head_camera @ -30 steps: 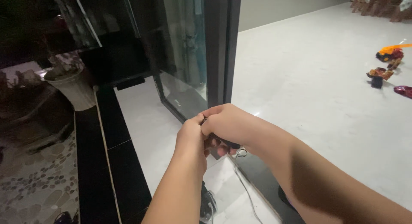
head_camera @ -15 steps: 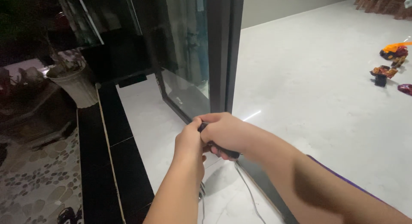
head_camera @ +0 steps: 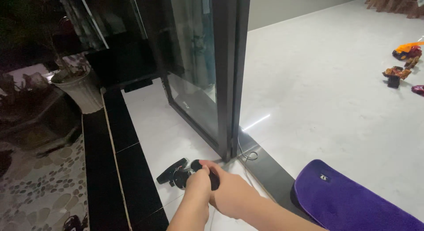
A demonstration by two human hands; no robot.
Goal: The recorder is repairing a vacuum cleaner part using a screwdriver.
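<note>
Both hands have dropped toward 6 o'clock since the earlier frame, down to the white floor tile (head_camera: 154,125) by the door frame (head_camera: 232,80). Left hand (head_camera: 198,184) and right hand (head_camera: 229,193) are pressed together, fingers curled shut around a black gadget (head_camera: 176,173), perhaps a small clamp mount; the grip itself is partly hidden. Its thin cable (head_camera: 249,156) loops at 1 o'clock. A purple mat (head_camera: 349,200) now shows at 4 o'clock.
</note>
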